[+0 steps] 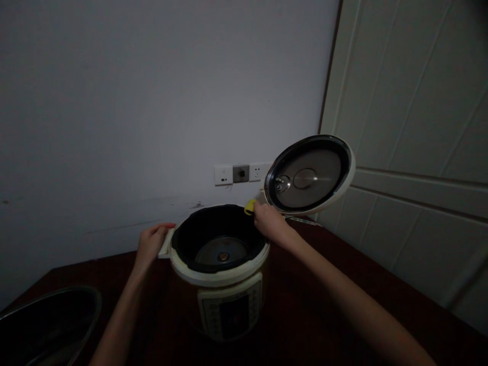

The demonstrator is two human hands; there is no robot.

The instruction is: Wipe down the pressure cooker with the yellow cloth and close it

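R hand point(269, 221) pinched a small yellow piece point(249, 207) at the cooker point(224, 300) rim, w/ the open lid point(308, 175) just above the grip. L hand point(152, 243) clasped the side handle point(165, 245) opposite, prob. steadying. Moving the piece called for that brace.

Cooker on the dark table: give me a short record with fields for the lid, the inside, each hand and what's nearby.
cooker: cream, front panel facing the camera, on dark table
lid: hinged open, upright at the back right
inside: dark, heating plate bare
left hand: on the side handle
right hand: pinching yellow piece at the back rim
nearby: metal bowl front left; wall sockets behind
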